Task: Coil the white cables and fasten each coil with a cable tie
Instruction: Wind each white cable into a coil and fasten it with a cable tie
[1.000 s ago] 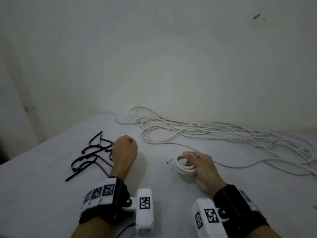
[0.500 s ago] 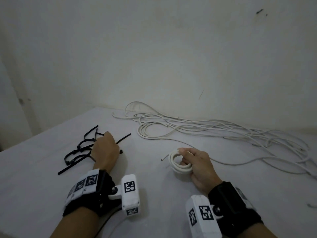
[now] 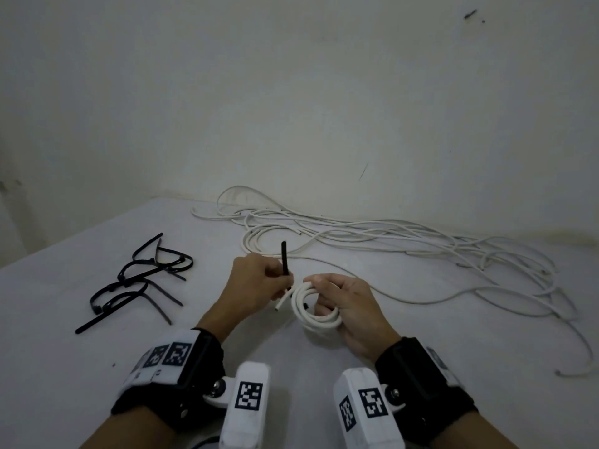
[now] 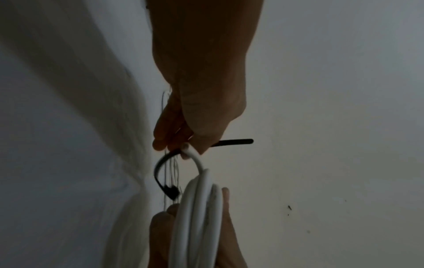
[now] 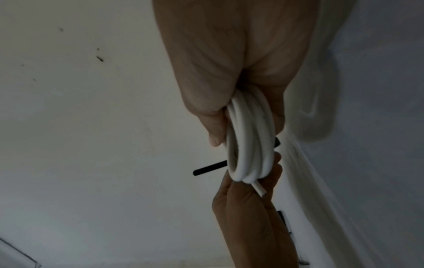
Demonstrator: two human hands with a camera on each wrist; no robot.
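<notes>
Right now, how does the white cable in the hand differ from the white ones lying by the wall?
The coiled cable is wound into tight small loops; the loose cables sprawl in long tangled strands. The coil is gripped by the right hand, off the table; the loose cables lie untouched. Both look like the same white cable.

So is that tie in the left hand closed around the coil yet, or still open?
Still open: the cable tie curves beside the coil, its tail free and head empty.

Head view looks down over both wrists at the table (image 3: 64, 367); wrist views sit close, each facing the other hand, sharing the coil (image 4: 199, 208) between them.
</notes>
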